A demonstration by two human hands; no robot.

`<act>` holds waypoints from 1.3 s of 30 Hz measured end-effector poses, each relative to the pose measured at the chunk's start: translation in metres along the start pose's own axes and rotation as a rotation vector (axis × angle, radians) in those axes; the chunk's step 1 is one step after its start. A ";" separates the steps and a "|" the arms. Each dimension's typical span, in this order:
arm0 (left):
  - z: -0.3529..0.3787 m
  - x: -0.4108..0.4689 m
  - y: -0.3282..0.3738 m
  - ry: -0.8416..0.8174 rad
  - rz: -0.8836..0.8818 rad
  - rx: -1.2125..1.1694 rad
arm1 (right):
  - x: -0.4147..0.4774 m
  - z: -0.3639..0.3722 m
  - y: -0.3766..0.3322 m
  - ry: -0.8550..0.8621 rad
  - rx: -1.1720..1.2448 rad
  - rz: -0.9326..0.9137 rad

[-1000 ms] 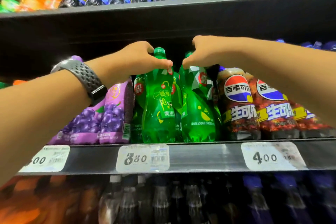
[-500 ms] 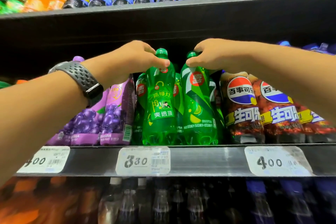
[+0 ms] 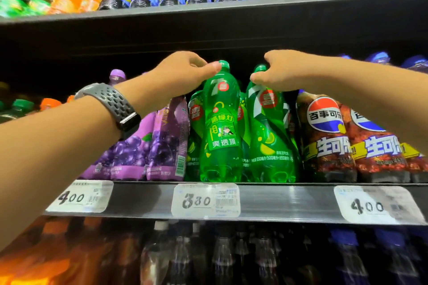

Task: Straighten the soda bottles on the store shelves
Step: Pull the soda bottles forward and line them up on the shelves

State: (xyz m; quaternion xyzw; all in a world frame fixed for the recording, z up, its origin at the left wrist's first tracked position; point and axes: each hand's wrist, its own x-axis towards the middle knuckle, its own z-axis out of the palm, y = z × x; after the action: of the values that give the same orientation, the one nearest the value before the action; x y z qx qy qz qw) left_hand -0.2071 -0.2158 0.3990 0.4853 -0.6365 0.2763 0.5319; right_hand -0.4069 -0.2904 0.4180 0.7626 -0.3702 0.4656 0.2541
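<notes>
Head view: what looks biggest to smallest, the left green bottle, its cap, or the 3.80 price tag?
1. left green bottle
2. 3.80 price tag, though it sits nearer the camera
3. cap

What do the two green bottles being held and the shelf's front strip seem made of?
The left green bottle and right green bottle: translucent green plastic, glossy, light shines through. The shelf front strip: probably brushed metal, possibly silvery plastic; streaky dull sheen.
</notes>
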 end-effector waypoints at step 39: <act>-0.133 0.002 -0.122 -0.012 -0.329 -0.106 | 0.043 0.022 -0.176 0.091 -0.022 -0.168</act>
State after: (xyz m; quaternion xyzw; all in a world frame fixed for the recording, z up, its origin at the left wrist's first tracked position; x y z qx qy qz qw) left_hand -0.0417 -0.1468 0.4181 0.5559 -0.5653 0.1485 0.5911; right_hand -0.2418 -0.2152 0.4395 0.7662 -0.2979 0.4727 0.3174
